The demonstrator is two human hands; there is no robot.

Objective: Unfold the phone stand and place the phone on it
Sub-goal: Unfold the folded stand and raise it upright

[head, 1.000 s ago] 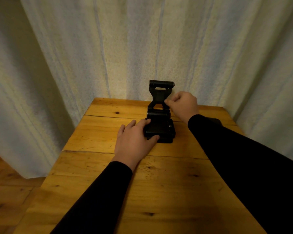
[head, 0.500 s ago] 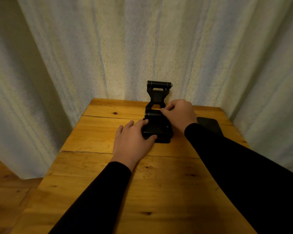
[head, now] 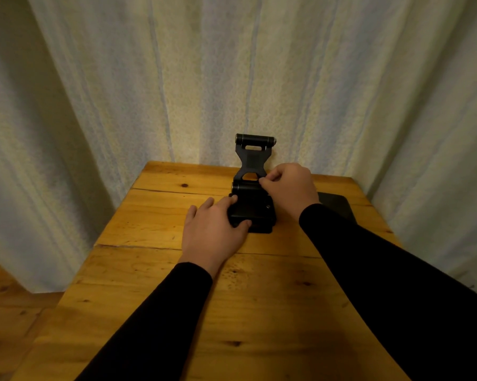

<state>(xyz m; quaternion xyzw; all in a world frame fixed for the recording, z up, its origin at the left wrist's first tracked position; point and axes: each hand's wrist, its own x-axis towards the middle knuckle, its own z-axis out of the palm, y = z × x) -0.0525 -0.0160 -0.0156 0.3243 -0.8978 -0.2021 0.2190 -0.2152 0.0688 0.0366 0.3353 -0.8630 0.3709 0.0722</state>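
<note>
The left hand lay flat, thumb and forefinger bracing the base of the phone stand against the wooden surface. The right hand was curled, fingertips pinched at the lower hinge where the upright arm met the base. The arm stood raised, its top roller against the curtain. The phone lay flat behind the right wrist, partly hidden by the sleeve. Risk, in my judgement: a stiff hinge could snap shut on the fingertips, or the base could skid if the bracing slackened; the sleeve might nudge the phone. Count: one stand, one phone, two hands.
</note>
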